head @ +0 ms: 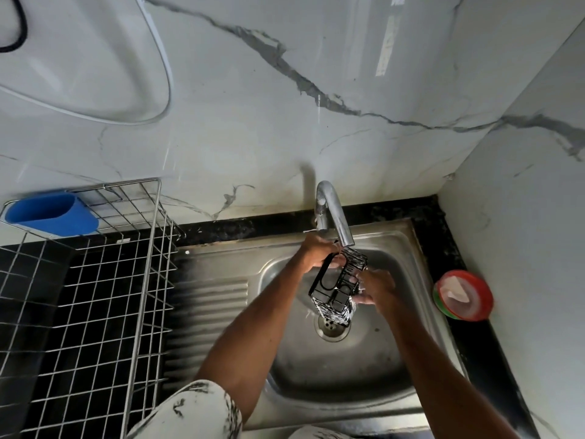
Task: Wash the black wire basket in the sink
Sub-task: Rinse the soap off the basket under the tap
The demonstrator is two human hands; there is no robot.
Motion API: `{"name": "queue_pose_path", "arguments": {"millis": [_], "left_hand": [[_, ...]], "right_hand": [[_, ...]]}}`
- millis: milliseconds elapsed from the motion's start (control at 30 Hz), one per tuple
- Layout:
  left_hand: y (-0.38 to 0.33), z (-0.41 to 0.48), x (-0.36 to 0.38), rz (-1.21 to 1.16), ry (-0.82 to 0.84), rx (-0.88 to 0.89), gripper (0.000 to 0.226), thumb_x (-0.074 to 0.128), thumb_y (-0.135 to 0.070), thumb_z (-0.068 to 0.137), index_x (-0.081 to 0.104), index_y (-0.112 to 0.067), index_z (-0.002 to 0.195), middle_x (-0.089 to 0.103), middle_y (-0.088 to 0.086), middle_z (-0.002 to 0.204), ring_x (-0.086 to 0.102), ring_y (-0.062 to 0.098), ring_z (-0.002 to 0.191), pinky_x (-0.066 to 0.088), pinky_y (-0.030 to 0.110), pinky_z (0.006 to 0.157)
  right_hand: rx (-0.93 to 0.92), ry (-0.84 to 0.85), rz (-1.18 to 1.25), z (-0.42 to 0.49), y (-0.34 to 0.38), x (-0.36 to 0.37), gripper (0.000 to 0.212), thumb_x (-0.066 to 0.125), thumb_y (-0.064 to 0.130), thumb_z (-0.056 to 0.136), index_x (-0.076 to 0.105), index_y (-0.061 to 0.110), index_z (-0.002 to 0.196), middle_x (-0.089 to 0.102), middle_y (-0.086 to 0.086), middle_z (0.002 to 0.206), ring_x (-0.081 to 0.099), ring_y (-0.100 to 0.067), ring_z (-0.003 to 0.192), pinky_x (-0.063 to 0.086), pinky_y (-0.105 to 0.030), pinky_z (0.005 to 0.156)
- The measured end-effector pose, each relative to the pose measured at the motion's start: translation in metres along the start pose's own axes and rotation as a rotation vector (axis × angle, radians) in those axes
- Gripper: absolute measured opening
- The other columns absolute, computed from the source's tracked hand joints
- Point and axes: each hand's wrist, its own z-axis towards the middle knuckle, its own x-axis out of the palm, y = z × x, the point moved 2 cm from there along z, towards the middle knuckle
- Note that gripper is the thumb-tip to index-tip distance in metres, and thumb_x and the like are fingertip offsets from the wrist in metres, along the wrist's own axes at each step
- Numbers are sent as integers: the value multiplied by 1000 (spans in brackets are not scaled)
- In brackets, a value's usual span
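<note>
Sink point(348, 381): basin lies below both hands; anything dropped could clatter onto the drain point(330, 327).
Black wire basket point(335, 291): tilted between the hands under the faucet point(335, 213); wet wire may slip.
Left hand point(316, 253): grips its upper end.
Right hand point(376, 291): holds its lower side.

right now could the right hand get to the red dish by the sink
Probably yes. The red dish sits on the counter just right of the sink, with nothing between it and the right hand. That hand holds the basket, though, so it must let go first.
</note>
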Motion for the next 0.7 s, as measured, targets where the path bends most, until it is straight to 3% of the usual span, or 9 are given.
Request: {"name": "queue_pose_path", "arguments": {"millis": [67, 200, 267, 400, 467, 567, 633, 700], "left_hand": [[1, -6, -3, -18, 44, 27, 21, 63, 1, 98, 65, 10, 117, 77, 13, 93, 77, 16, 75, 63, 28, 77], [10, -13, -15, -63, 137, 53, 25, 54, 12, 98, 66, 2, 118, 75, 13, 107, 75, 21, 97, 60, 30, 91], [16, -15, -20, -89, 125, 66, 24, 60, 8, 97, 68, -1, 117, 78, 12, 103, 76, 21, 96, 61, 28, 86], [22, -14, -17, -73, -64, 65, 17, 83, -13, 85, 75, -3, 97, 79, 14, 92, 78, 19, 75, 62, 26, 68], [21, -10, -13, -38, -140, 59, 18, 86, -15, 82, 75, -3, 90, 79, 18, 94, 78, 20, 70, 62, 25, 62], [17, -10, -9, -128, -148, 47, 13, 78, -4, 89, 71, 6, 94, 75, 26, 100, 78, 22, 72, 63, 25, 61], [13, -10, -8, -203, -126, 34, 9, 65, -2, 98, 67, 6, 96, 73, 23, 99, 76, 26, 80, 65, 30, 67], [11, -13, -7, -236, -125, 9, 20, 54, -9, 106, 65, 3, 95, 73, 21, 93, 76, 27, 76, 65, 34, 68]], "right_hand": [[3, 4, -1, 1, 1, -1, 12, 66, 11, 95, 69, 4, 104, 67, -4, 77, 65, -25, 67, 55, -30, 37], [-12, 8, -52, -3, 6, -1, 9, 67, 12, 95, 66, 4, 93, 65, -5, 74, 64, -27, 61, 53, -28, 34], [-26, 30, -115, -3, 9, -1, 12, 68, 16, 95, 67, 4, 93, 67, -6, 76, 66, -29, 59, 57, -32, 41], [-47, 149, -218, -1, 12, -1, 21, 63, 19, 97, 70, 0, 98, 70, -17, 92, 71, -36, 76, 62, -50, 76], [-62, 200, -264, -1, 15, -1, 22, 60, 21, 99, 70, 1, 101, 70, -20, 103, 72, -37, 85, 63, -44, 69], [-72, 229, -290, -5, 25, 0, 23, 54, 19, 102, 65, 6, 88, 67, -19, 104, 68, -31, 77, 63, -37, 58], [-85, 230, -304, -3, 31, -2, 22, 53, 17, 102, 65, 6, 88, 65, -23, 106, 67, -34, 78, 63, -41, 66], [-94, 249, -323, -3, 35, -5, 19, 55, 16, 101, 67, 3, 94, 66, -26, 111, 67, -34, 81, 62, -47, 73]]}}
